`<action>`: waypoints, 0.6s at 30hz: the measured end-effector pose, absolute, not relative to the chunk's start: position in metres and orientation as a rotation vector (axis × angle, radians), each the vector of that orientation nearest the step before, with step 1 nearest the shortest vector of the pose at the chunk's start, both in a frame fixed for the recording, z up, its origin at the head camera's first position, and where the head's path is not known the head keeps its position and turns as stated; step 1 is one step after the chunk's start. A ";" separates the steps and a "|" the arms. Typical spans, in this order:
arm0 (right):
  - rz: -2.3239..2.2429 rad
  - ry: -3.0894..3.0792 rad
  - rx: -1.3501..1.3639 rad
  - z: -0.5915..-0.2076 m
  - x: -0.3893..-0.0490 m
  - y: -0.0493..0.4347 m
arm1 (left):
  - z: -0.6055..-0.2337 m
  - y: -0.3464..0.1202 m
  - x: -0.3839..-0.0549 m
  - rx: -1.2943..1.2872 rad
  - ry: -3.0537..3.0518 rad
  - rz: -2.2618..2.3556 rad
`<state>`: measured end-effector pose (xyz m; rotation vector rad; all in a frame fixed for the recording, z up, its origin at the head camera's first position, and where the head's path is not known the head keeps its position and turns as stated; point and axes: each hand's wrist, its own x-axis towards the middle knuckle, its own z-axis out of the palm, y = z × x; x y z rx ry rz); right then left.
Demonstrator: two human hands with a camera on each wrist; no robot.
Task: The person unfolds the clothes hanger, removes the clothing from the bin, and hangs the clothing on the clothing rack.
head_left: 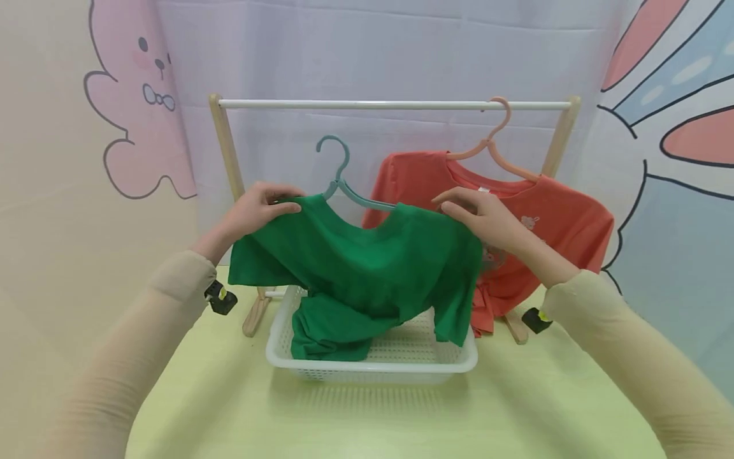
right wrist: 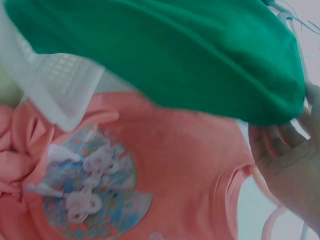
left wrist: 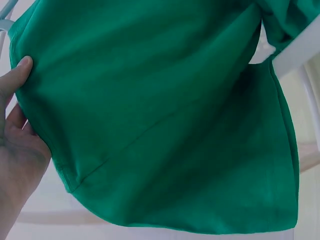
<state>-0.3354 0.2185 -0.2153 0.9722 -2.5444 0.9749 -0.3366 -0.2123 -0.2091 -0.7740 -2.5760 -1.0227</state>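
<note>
A green T-shirt (head_left: 367, 255) hangs on a pale teal hanger (head_left: 344, 169), whose hook stands free below the white rail. My left hand (head_left: 260, 207) pinches the shirt's left shoulder, with the thumb on the near side, as the left wrist view also shows. At the other shoulder, my right hand (head_left: 487, 217) holds the cloth between thumb and fingers; in the right wrist view its fingers (right wrist: 280, 142) reach behind the green edge. The shirt's lower part drapes into a white plastic basket (head_left: 378, 367). Most of the hanger's arms are hidden inside the shirt.
A clothes rack with a white rail (head_left: 355, 104) and wooden legs (head_left: 228, 146) stands behind the basket. On its right, a coral-red shirt (head_left: 573, 223) hangs from an orange hanger (head_left: 510, 167). Everything stands on a pale yellow table (head_left: 367, 427) before a cartoon-printed curtain (head_left: 401, 51).
</note>
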 end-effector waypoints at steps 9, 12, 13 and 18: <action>0.919 -2.514 0.800 -0.220 -0.332 0.246 | -0.197 -0.234 -0.332 -0.599 -2.521 -1.046; 0.917 -2.450 0.760 -0.221 -0.333 0.252 | -0.199 -0.238 -0.330 -0.558 -2.592 -1.024; 0.922 -2.429 0.753 -0.221 -0.333 0.253 | -0.201 -0.238 -0.330 -0.547 -2.617 -1.009; 0.945 -2.375 0.733 -0.217 -0.330 0.256 | -0.208 -0.233 -0.333 -0.598 -2.666 -1.006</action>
